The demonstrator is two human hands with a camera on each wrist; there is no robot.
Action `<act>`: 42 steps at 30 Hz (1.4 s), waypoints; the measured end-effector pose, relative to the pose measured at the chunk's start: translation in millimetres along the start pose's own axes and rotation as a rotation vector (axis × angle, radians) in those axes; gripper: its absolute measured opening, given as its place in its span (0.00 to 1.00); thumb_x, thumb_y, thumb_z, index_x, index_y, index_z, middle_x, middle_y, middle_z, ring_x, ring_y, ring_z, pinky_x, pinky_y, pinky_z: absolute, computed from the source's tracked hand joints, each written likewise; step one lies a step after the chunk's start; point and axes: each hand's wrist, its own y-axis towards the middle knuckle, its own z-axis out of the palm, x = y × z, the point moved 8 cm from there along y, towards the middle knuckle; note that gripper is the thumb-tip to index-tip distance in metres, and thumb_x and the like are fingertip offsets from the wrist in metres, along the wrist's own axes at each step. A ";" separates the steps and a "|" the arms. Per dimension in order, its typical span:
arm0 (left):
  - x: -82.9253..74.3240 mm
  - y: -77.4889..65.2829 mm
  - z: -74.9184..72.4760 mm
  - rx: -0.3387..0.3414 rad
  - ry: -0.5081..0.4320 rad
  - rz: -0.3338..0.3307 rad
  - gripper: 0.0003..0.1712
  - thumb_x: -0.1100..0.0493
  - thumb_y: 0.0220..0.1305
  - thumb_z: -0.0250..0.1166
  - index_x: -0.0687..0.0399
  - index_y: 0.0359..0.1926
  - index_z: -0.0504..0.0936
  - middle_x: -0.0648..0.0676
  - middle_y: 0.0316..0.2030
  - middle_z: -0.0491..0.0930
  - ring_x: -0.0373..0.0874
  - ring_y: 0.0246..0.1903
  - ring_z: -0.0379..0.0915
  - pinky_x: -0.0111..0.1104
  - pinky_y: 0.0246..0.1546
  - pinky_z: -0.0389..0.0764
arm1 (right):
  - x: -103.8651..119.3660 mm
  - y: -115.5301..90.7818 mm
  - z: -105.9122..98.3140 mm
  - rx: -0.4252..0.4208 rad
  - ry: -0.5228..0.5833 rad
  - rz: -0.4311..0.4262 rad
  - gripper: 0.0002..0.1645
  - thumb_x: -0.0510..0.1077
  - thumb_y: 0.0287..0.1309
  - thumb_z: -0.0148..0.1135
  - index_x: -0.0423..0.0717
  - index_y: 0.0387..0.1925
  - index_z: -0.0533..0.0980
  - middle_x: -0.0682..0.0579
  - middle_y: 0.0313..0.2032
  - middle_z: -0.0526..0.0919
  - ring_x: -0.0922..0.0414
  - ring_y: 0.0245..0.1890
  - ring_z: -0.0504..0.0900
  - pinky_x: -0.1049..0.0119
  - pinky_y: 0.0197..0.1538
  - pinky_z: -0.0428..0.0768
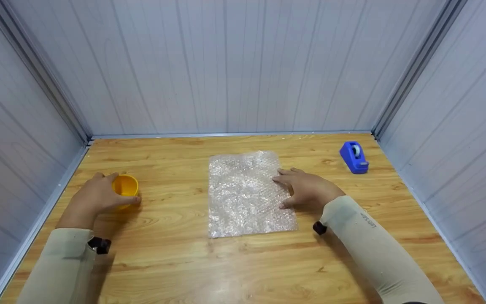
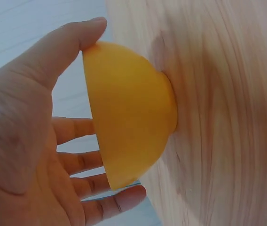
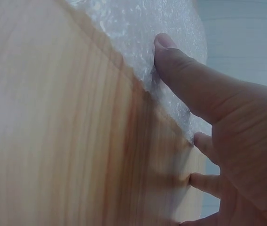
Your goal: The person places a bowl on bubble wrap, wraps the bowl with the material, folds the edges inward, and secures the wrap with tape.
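Yellow bowl (image 2: 129, 113) — my left hand (image 1: 97, 195), half-curled, grips it; right hand (image 1: 310, 188), loosely spread, holds nothing at the bubble wrap (image 1: 243, 194) — grasping step, I judge; next needs even pressure.

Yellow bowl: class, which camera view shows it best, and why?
The left wrist view: the yellow bowl sits large and central, its outer side and foot clear. The head view shows its inside, small and partly hidden by the left hand; the right wrist view shows none.

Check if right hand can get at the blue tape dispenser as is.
Likely yes: the right hand is at the bubble wrap; nothing visible blocks its way to the tape dispenser.
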 end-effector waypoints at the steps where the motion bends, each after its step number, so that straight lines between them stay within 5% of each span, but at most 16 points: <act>1: -1.0 -0.1 -0.2 -0.004 -0.003 0.001 0.73 0.20 0.62 0.76 0.75 0.83 0.64 0.80 0.62 0.71 0.67 0.48 0.78 0.61 0.48 0.85 | 0.3 0.1 0.1 -0.002 -0.002 -0.002 0.60 0.70 0.66 0.79 0.63 0.90 0.62 0.50 0.93 0.53 0.35 0.93 0.49 0.33 0.91 0.55; 11: -37.2 4.6 5.5 -0.044 -0.053 0.036 0.78 0.14 0.59 0.74 0.69 0.87 0.62 0.79 0.71 0.68 0.71 0.58 0.76 0.69 0.58 0.85 | 0.4 0.8 2.7 -0.007 -0.008 -0.005 0.60 0.71 0.66 0.79 0.61 0.90 0.62 0.48 0.93 0.53 0.35 0.93 0.49 0.33 0.91 0.54; 25: -153.8 27.7 18.7 -0.061 -0.106 0.182 0.76 0.17 0.54 0.80 0.59 0.88 0.65 0.68 0.74 0.71 0.64 0.63 0.77 0.62 0.68 0.85 | -0.8 -0.9 3.3 -0.014 -0.010 0.005 0.61 0.71 0.66 0.79 0.64 0.91 0.61 0.50 0.93 0.52 0.35 0.93 0.49 0.31 0.90 0.55; 42: -282.9 52.4 71.3 -0.007 -0.154 0.397 0.63 0.32 0.55 0.88 0.49 0.86 0.73 0.57 0.72 0.77 0.56 0.67 0.77 0.49 0.69 0.87 | 0.3 -0.1 3.0 -0.019 0.018 0.030 0.59 0.70 0.66 0.80 0.66 0.90 0.62 0.50 0.93 0.53 0.32 0.92 0.50 0.28 0.89 0.55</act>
